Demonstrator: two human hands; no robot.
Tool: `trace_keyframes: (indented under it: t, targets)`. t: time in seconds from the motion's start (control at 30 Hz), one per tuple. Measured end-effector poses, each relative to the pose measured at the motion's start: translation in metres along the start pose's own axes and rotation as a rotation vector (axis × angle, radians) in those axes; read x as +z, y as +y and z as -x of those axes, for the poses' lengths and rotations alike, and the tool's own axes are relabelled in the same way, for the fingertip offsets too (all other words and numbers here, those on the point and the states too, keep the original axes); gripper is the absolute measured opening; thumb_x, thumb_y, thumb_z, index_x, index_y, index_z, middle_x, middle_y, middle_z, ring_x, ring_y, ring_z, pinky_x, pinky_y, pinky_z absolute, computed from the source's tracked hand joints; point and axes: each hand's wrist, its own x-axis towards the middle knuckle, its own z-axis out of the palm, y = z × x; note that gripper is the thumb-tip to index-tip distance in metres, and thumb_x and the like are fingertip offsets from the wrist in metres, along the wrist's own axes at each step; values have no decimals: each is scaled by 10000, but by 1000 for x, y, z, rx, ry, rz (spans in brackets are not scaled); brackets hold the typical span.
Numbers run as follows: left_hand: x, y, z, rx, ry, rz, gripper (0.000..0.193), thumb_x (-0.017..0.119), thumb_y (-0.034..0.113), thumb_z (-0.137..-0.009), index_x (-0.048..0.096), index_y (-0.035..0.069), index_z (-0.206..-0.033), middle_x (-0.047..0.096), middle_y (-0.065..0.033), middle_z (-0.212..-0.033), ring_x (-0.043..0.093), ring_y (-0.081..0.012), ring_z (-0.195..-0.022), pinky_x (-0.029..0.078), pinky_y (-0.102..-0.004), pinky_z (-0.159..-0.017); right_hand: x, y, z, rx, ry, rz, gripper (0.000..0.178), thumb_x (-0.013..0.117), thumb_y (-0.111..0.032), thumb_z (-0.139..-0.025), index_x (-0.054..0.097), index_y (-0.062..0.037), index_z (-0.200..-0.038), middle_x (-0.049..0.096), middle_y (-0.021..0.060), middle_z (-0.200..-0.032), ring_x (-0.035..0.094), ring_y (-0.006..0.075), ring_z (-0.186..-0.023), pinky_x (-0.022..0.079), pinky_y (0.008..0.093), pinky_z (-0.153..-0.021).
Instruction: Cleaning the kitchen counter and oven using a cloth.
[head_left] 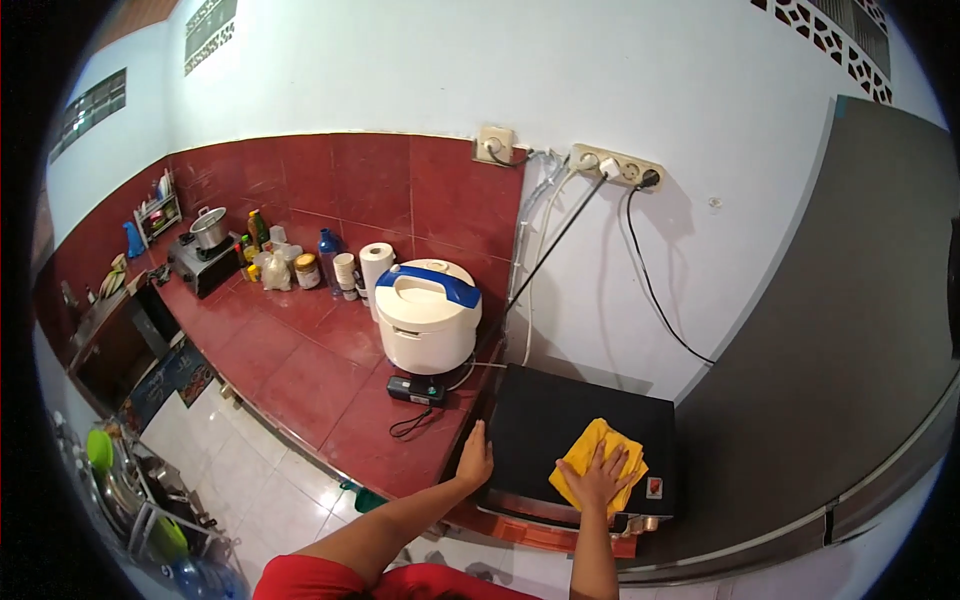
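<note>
My right hand lies flat with spread fingers on a folded yellow cloth, pressing it against the top of a black box-shaped oven. The cloth covers the front right part of that top, beside a small sticker. At the oven's left side rests my left hand, its fingers stretched out and nothing in it. It lies between the oven and the edge of the red tiled counter.
A white rice cooker with a blue handle and a black device with a strap stand on the counter. Cords run from a wall socket strip. A tall grey refrigerator stands right. Jars, bottles, and a stove are farther left.
</note>
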Motion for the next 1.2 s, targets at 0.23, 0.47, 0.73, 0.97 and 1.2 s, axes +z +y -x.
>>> trace_keyframes:
  t: [0.23, 0.47, 0.73, 0.97, 1.2]
  targets:
    - [-27, -23, 44, 65, -23, 38, 641, 552, 118, -963, 246, -95, -1484, 328, -319, -1508, 327, -427, -1417, 286, -434, -1175, 13, -31, 30, -64, -84, 39, 1156, 449, -896, -734, 143, -195, -1601, -61, 199, -1652, -72, 339, -1532, -141, 637, -1136]
    - [-164, -86, 147, -212, -122, 130, 730, 632, 176, -916, 258, -81, -1487, 396, -309, -1469, 395, -405, -1383, 328, -412, -1149, 30, -91, 62, -61, -96, 45, 1036, 485, -796, -806, 165, -210, -1598, -22, 176, -1660, -30, 329, -1536, -108, 628, -1153]
    - [-285, -217, 222, -431, 292, 81, 663, 627, 141, -905, 334, -34, -1474, 516, -276, -1361, 556, -397, -1212, 456, -428, -1009, 63, -133, 96, -162, 142, -26, 757, 652, -370, -810, 414, -197, -1507, 258, 155, -1619, 226, 330, -1493, 107, 634, -1164]
    - [-348, -271, 252, -489, 482, 209, 629, 575, 70, -956, 286, 24, -1513, 428, -229, -1489, 506, -352, -1318, 524, -404, -962, 75, -159, 121, -216, 245, -142, 598, 650, -204, -807, 544, -55, -1376, 425, 158, -1530, 347, 317, -1438, 183, 572, -1178]
    - [-376, -302, 250, -527, 709, 225, 597, 593, 69, -922, 357, 2, -1467, 571, -232, -1333, 591, -329, -1202, 525, -390, -929, 90, -230, 147, -398, 181, -543, 459, 575, -97, -782, 629, 45, -1215, 676, 258, -1138, 640, 409, -1074, 488, 431, -961]
